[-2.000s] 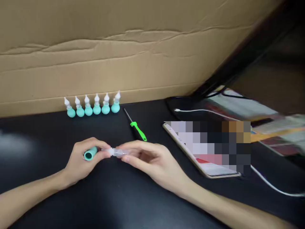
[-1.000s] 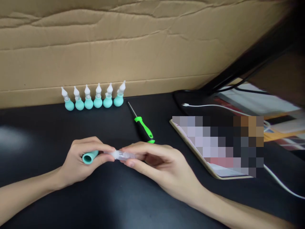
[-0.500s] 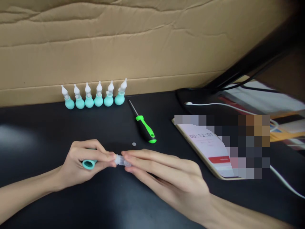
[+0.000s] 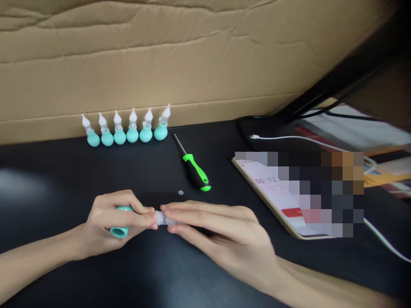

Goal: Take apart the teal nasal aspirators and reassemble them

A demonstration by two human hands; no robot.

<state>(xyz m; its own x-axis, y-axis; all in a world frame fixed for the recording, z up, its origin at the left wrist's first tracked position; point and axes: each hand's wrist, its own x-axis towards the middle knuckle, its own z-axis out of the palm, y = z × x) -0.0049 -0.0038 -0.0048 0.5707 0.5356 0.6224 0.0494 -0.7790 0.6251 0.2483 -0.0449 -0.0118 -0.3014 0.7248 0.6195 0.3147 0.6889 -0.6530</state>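
My left hand (image 4: pixel 114 218) pinches one end of a small clear plastic tube (image 4: pixel 163 218) between thumb and fingertips. A teal rubber bulb (image 4: pixel 119 231), its round opening facing me, is tucked in the same hand's palm. From the other side my right hand (image 4: pixel 221 235) grips the tube with its fingertips, the fingers held long and close together. Whatever part of the tube lies inside the fingers is hidden. On the desk just beyond the right fingertips lies a tiny translucent disc (image 4: pixel 181 192).
Several teal bulb aspirators (image 4: pixel 132 133) with white tips stand in a row against the cardboard wall (image 4: pixel 192 64). A green and black screwdriver (image 4: pixel 197 173) lies before them. A phone (image 4: pixel 266 196), partly blurred out, and a white cable (image 4: pixel 289 137) are on the right.
My right hand has shifted slightly left and its wrist has turned a little. The bulb in my left palm has tilted slightly. Both hands keep their hold on the tube.
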